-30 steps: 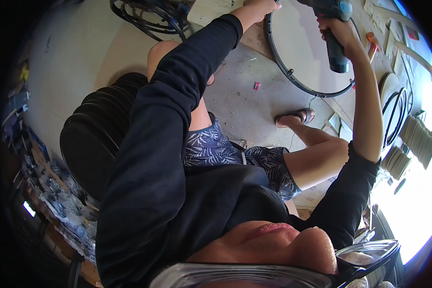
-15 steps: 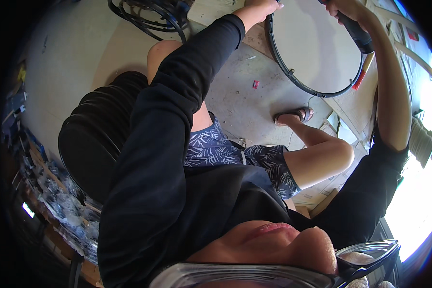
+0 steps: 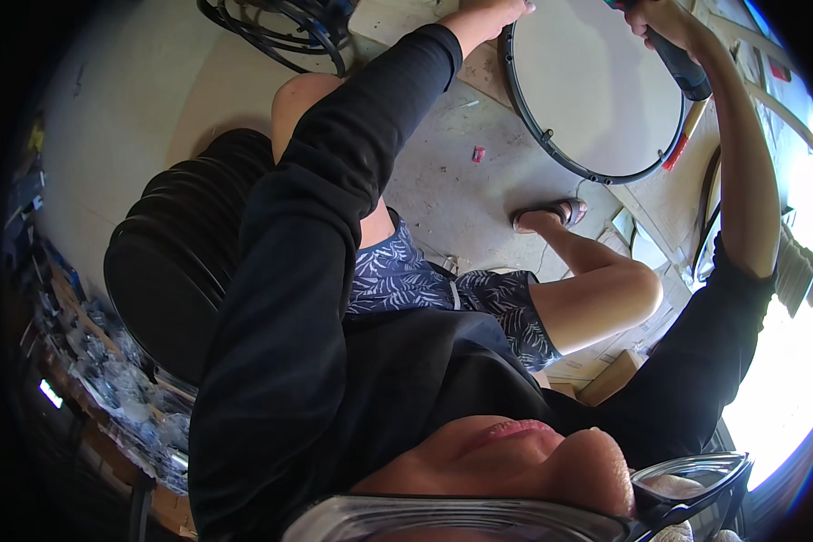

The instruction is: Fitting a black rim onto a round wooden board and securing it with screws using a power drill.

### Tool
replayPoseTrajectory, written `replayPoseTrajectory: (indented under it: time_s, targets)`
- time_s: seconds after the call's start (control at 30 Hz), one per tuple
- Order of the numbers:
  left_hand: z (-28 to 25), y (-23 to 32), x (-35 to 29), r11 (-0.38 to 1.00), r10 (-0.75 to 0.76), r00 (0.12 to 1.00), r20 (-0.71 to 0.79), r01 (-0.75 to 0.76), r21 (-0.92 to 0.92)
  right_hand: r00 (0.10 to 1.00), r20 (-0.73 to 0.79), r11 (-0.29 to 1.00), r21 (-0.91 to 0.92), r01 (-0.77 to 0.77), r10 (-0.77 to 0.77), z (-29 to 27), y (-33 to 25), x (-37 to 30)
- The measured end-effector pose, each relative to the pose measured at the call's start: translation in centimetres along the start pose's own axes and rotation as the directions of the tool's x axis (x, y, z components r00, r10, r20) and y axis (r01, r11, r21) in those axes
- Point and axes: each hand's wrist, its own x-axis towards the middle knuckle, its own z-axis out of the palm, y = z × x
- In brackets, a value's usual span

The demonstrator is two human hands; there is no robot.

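Note:
A large black hoop (image 3: 551,144) with small knobs along its inner edge surrounds a pale round surface (image 3: 596,81) at the upper right. My left hand (image 3: 490,13) is at the hoop's left side, its fingers curled and partly cut off by the top edge; what they hold is hidden. My right hand (image 3: 667,25) is closed round the grip of a dark power tool, seemingly a cordless drill (image 3: 679,68), over the hoop's right side. A bit of teal shows at the drill's top, while its front end lies outside the picture.
A stack of black round discs (image 3: 167,280) stands beside my left arm. Black hoops (image 3: 280,32) lie at the top left. Next to the large hoop is a wooden-handled tool with a red part (image 3: 676,152). A small red wrapper (image 3: 479,154) lies on the floor near my sandalled foot (image 3: 551,217).
My right hand and the drill have shifted slightly right, and the teal part has come into view. My left hand and the large hoop have hardly moved.

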Motion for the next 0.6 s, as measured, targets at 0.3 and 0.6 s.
replayPoseTrajectory:
  time_s: [0.3,0.6]
  targets:
    - [-0.2,-1.5,1.8,0.992,0.024,0.999,0.046,-0.018,-0.127,0.982,-0.012,0.973,0.13,0.19,-0.19,1.6,2.1,1.4]
    - [-0.8,-1.9,2.2,0.961,0.071,0.969,0.235,-0.003,-0.277,0.914,-0.333,0.726,0.567,0.39,-0.23,2.7,10.4,-7.6]
